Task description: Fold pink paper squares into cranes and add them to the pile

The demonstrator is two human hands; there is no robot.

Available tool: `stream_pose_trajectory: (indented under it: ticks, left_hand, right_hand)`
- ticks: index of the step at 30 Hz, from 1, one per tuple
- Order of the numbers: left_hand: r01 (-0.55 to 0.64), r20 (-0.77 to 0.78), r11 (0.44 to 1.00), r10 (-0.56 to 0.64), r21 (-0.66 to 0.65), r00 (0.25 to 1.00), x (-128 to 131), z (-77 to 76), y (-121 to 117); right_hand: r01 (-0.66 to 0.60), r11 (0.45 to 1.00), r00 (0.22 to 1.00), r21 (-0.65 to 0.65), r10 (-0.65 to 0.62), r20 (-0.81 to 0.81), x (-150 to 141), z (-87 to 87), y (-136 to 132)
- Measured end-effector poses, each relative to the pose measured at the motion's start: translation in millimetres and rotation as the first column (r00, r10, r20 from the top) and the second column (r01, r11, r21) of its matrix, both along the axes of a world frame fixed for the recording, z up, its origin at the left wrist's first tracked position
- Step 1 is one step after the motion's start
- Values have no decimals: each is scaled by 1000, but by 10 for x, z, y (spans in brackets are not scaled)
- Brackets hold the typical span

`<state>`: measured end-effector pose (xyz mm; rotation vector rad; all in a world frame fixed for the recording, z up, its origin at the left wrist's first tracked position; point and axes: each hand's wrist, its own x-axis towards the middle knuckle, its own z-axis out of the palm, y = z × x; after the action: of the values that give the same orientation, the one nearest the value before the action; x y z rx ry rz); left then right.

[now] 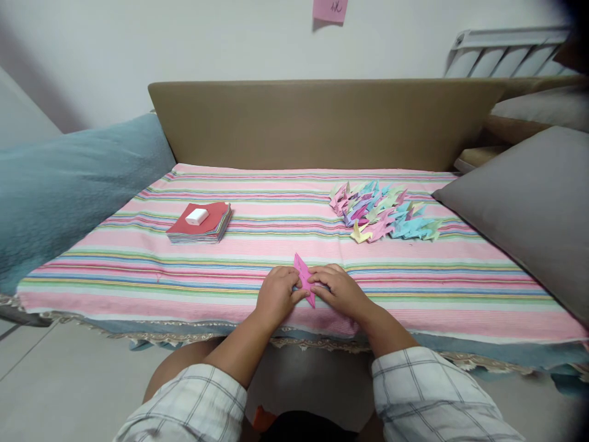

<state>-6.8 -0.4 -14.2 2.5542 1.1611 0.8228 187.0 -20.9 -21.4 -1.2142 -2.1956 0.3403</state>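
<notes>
A bright pink piece of folded origami paper [304, 277], narrow and pointed at both ends, lies on the striped cloth [257, 209] in front of me. From the left, my left hand [278, 290] grips its side, thumb near the lower part. On the other side my right hand [337, 287] has its thumb and fingers on the paper's right edge. The fingers of both hands cover part of the folds.
Several folded paper cranes [381, 212] in many colours are grouped at the back right. To the left sits a stack of coloured paper [216, 228] with a small white box [197, 217] on top. A grey cushion [519, 196] borders the right, a blue cushion [92, 178] the left.
</notes>
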Motion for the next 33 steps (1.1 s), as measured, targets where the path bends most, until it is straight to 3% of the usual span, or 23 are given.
stream_pose_trajectory:
  ticks: [11,33]
  left_hand:
    - [7,-96,998,-13,-60,995,-7,73,-27]
    - [-50,-183,997,59,52,981,36,35,-170]
  right_hand:
    - [-34,999,999,-18,34,-4,24,3,8]
    - [-42,996,998,-79,46,49,7,28,-25]
